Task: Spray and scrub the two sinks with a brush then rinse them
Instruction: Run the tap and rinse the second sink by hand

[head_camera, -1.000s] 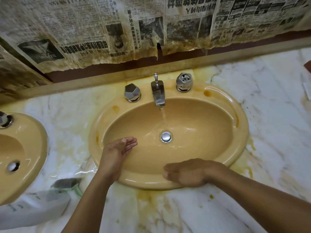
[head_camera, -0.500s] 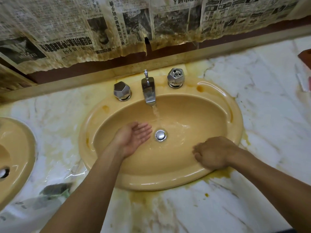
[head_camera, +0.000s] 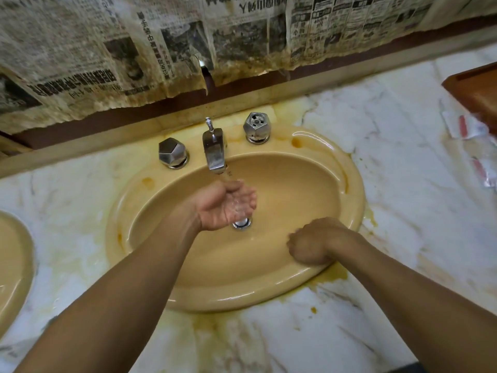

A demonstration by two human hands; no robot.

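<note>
Nearest the camera, the stained marble counter (head_camera: 403,211) carried no brush or spray bottle in view, so scrubbing appeared to be over and rinsing was judged to be the step in hand. The right hand (head_camera: 312,243) had shifted within the last second from the front rim of the sink (head_camera: 242,297) to the near right inner wall. It rested there with its fingers bent under against the glaze. Nothing was seen in them, though the palm side was hidden. Further in, the left hand (head_camera: 226,204) had moved from the near left rim, across the bowl, to a place directly under the water stream (head_camera: 228,179). It lay palm up, fingers pressed together and gently curved into a cup, collecting water and holding no object. That pointed to hand-rinsing of the bowl, probably by throwing water onto the walls. The drain (head_camera: 242,223) showed just beneath that hand. Beyond it the faucet (head_camera: 213,152) was running, with the left knob (head_camera: 172,153) and the right knob (head_camera: 256,127) to either side. The second sink (head_camera: 13,265) was only partly visible at the left edge and unattended. Its state could not be judged. Water-stained newspaper (head_camera: 107,63) hung along the wall behind.
</note>
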